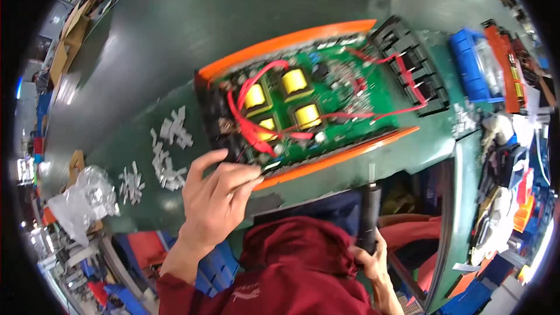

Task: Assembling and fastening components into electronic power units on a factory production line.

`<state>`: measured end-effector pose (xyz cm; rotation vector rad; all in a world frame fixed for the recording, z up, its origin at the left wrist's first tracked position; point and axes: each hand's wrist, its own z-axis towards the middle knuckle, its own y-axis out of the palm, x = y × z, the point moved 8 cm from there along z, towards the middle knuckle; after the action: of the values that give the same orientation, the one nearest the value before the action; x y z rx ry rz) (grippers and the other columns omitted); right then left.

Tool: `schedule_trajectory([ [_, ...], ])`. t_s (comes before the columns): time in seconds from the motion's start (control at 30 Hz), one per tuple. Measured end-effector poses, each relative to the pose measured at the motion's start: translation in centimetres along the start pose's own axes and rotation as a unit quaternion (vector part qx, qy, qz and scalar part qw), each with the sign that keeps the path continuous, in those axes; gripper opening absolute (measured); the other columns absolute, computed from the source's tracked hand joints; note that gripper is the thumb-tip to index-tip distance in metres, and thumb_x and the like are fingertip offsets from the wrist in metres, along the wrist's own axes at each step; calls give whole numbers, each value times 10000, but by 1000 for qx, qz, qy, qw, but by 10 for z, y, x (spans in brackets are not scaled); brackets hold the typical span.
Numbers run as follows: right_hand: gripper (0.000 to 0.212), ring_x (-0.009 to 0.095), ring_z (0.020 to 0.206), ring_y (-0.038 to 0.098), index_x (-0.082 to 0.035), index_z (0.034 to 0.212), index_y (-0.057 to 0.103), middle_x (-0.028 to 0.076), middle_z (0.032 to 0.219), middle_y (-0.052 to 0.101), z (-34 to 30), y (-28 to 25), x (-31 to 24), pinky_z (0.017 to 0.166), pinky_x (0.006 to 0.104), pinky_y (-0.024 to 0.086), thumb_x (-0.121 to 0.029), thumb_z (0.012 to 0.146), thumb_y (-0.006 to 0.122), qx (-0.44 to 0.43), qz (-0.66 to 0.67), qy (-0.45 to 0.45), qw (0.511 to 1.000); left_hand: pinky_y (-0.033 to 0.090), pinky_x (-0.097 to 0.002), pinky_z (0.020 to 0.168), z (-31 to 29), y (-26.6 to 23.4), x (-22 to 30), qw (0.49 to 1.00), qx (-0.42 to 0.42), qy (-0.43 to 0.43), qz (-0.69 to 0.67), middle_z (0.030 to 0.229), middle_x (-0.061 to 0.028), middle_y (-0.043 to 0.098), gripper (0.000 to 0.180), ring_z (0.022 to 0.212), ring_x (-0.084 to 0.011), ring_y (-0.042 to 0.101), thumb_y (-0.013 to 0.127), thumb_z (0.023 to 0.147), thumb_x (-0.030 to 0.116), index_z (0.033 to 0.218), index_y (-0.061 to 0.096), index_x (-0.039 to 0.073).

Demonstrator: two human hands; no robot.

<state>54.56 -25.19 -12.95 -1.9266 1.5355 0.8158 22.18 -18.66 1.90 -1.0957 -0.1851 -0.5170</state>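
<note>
resting half curled, the left hand [217, 203] touches the near left corner of the case [338, 161] with its fingertips; whether it grips cannot be told; the right hand [371, 255] is closed around a black driver [368, 216], bit pointing ahead; the case lies ahead of both hands, orange walls flanking a green board [385, 90]; yellow coils [307, 116] and red wires [251, 133] sit beyond the left hand; white strips [177, 128] and a clear bag [87, 198] lie to its left
</note>
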Motion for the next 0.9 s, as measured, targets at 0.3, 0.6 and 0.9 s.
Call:
schedule_trajectory([
  [0.3, 358, 356, 714, 668, -12, 1282, 528, 201, 851, 663, -2, 72, -4, 688, 411, 527, -235, 1002, 531, -153, -209, -146, 955, 491, -378, 961, 0, 9, -2, 1000, -24, 1, 5, 844, -7, 712, 270, 735, -147, 689, 796, 817, 44, 1018, 619, 81],
  [0.6, 395, 378, 724, 647, 0, 1317, 513, 217, 881, 658, -8, 82, -5, 684, 432, 496, -276, 1054, 410, -172, -177, -116, 962, 497, -422, 972, -3, 9, -3, 998, -56, -18, 18, 894, -29, 751, 250, 769, -169, 709, 791, 823, 28, 1011, 636, 83],
  [0.9, 692, 103, 629, 538, 6, 1189, 551, 44, 861, 658, -10, 96, -1, 578, 246, 417, -616, 1057, 278, -261, -21, 32, 965, 491, -407, 980, 0, 9, -7, 997, -64, -40, 4, 877, -11, 752, 233, 761, -152, 710, 795, 829, 57, 1004, 646, 96],
])
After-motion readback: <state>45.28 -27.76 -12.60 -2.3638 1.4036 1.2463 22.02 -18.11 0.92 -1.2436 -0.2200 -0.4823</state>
